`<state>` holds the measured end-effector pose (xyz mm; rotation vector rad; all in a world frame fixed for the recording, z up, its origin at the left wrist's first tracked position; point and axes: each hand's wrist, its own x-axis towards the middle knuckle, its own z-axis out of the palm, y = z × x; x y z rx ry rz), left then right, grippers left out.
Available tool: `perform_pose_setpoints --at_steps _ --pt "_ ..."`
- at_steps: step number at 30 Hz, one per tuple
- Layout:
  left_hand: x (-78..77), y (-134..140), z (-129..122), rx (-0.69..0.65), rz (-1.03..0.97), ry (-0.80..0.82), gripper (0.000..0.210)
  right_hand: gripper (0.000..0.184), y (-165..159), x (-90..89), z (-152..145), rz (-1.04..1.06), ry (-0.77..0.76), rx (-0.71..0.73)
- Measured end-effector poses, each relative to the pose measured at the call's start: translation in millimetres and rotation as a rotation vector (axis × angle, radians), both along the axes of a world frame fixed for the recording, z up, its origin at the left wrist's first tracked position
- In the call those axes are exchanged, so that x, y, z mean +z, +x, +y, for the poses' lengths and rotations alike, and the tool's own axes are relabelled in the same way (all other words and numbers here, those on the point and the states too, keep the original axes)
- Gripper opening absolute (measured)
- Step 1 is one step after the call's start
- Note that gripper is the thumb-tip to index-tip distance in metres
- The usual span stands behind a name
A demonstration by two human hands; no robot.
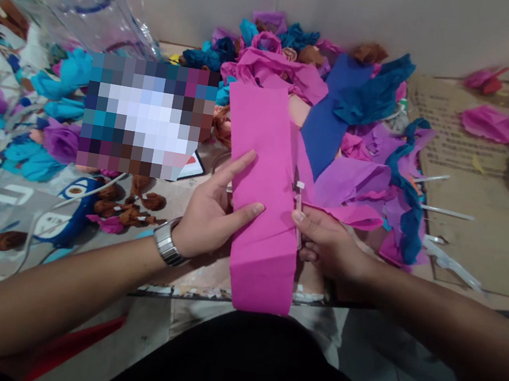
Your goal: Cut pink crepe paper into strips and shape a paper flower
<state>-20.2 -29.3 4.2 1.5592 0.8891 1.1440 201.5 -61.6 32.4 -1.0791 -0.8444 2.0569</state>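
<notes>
Pink strip (264,133) runs lengthwise away from you; your left hand (208,215) spread on its left side, right hand (327,238) curled round the cutter (299,193) at its right edge.

Dim, soft light, slightly hazy detail, stretched edges, and coarse pixels masking a patch left-of-centre

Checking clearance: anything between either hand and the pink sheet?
Left hand: nothing visible; it rests directly on the pink sheet. Right hand: only the slim cutter-like tool it holds, at the sheet's right edge.
</notes>
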Motion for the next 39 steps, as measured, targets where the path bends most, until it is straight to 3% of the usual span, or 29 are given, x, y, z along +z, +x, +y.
perform_pose_setpoints --at_steps 13,31,39 --pt "-2.4 0.4 1.0 -0.002 -0.025 -0.017 0.078 0.036 3.5 -4.9 -1.9 0.036 0.014 0.039" --pt "-0.9 -1.2 0.3 -0.012 -0.008 0.0 0.078 0.046 0.5 0.4 -1.9 -0.01 -0.018 -0.014" --pt "0.5 -1.5 0.5 -0.028 -0.014 -0.007 0.077 0.043 2.4 -2.1 -0.4 0.014 -0.009 0.042"
